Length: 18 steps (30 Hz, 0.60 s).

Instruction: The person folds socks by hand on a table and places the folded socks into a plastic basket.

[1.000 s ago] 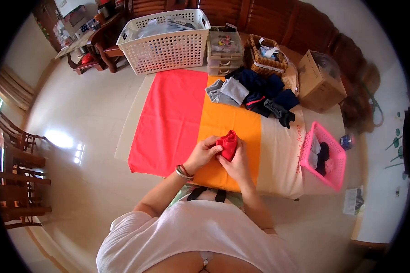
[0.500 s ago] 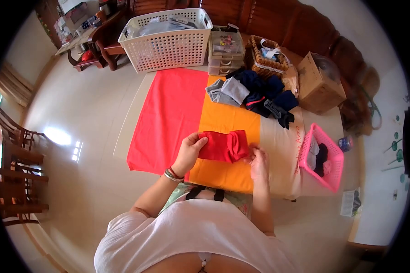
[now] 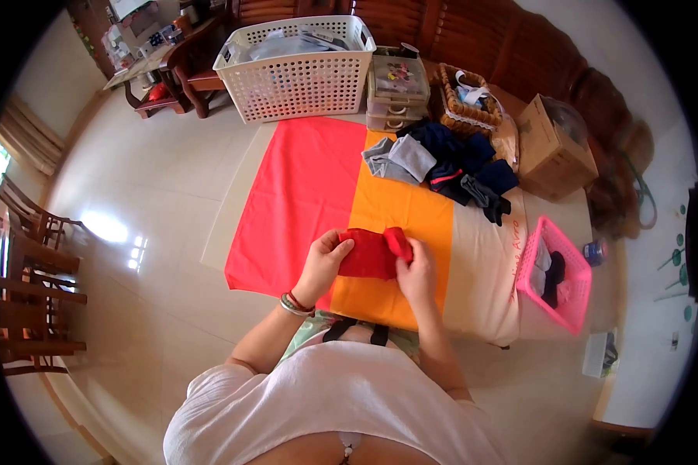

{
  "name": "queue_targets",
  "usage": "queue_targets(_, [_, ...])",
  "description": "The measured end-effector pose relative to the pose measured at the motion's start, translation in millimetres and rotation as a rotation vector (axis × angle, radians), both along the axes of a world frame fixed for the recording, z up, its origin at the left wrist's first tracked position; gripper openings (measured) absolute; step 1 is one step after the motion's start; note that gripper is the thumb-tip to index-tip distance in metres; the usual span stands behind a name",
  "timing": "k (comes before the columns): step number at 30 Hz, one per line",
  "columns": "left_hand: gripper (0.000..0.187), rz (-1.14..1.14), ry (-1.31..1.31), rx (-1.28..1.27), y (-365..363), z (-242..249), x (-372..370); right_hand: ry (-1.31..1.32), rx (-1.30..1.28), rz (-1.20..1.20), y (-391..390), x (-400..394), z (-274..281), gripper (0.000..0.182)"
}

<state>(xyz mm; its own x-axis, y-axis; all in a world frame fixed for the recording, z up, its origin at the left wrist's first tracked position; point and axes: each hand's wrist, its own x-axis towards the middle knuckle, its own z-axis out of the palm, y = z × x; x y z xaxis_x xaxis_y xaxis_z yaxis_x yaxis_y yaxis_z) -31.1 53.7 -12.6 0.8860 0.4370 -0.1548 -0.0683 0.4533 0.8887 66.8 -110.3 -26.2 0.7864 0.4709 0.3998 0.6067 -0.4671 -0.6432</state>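
Note:
Above the orange band of the tablecloth (image 3: 392, 298), a folded red garment (image 3: 366, 256) is held between my two hands; its exact kind does not show. My left hand (image 3: 327, 257) pinches its left end, thumb on top. At the other end, the fingers of my right hand (image 3: 417, 271) close on a bunched, turned-up part. Farther back on the cloth lies a heap of dark clothes (image 3: 446, 159) with a light grey piece (image 3: 412, 159) at its left side.
A white perforated basket (image 3: 298, 85), a drawer box (image 3: 398, 81), a wicker basket (image 3: 461, 112) and a cardboard box (image 3: 551, 151) line the back. On the right, a pink basket (image 3: 531, 256) holds small clothes, with a jar (image 3: 595, 252) beside it. Wooden chairs (image 3: 35, 287) stand at left.
My right hand has moved left and now grips the garment's right end. That end is more folded over, so the garment looks shorter. My left hand keeps its hold. The view has shifted slightly.

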Motion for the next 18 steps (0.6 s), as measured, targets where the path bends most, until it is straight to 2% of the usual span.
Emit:
queue_targets(1, [0.013,0.027,-0.013,-0.022,2.6,3.2,-1.7,0.12,0.001,-0.081,-3.9,4.4,-0.4,0.027])
queue_targets(2, [0.013,0.054,-0.022,-0.046,5.4,7.7,-4.4,0.174,0.159,-0.089,-11.6,12.4,-14.4,0.019])
queue_targets(4, [0.012,0.096,-0.031,-0.075,11.5,17.3,-9.0,0.715,0.405,-0.19,-20.3,12.9,15.2,0.014])
queue_targets(6, [0.012,0.051,-0.041,-0.073,18.4,14.5,-12.2,0.695,0.597,-0.154,-29.6,21.0,6.3,0.013])
queue_targets(7, [0.012,0.033,0.0,-0.032,21.0,11.8,-13.3,0.834,0.543,-0.164,-38.3,21.8,9.9,0.015])
queue_targets(10, [0.014,0.019,0.107,0.06,23.4,0.9,-16.9,0.683,0.616,-0.262,-37.5,11.8,9.0,0.019])
queue_targets(11, [0.014,0.044,0.126,0.073,23.0,-2.9,-17.7,0.433,0.487,-0.25,-41.3,14.2,-6.6,0.02])
queue_targets(12, [0.015,0.07,0.147,0.086,22.6,-6.6,-18.6,0.383,0.477,-0.2,-39.3,10.8,-4.7,0.019])
queue_targets(14, [0.018,0.104,0.105,-0.144,22.7,-14.7,-22.7,0.284,0.455,-0.099,-29.4,-3.8,8.6,0.018])
queue_targets(15, [0.019,0.121,0.082,-0.258,22.6,-16.7,-24.7,0.372,0.391,-0.043,-24.1,-12.9,18.1,0.014])
queue_targets(18, [0.019,0.054,0.113,-0.317,14.3,0.5,-25.0,0.401,0.329,0.199,-0.5,-34.8,33.4,0.01])
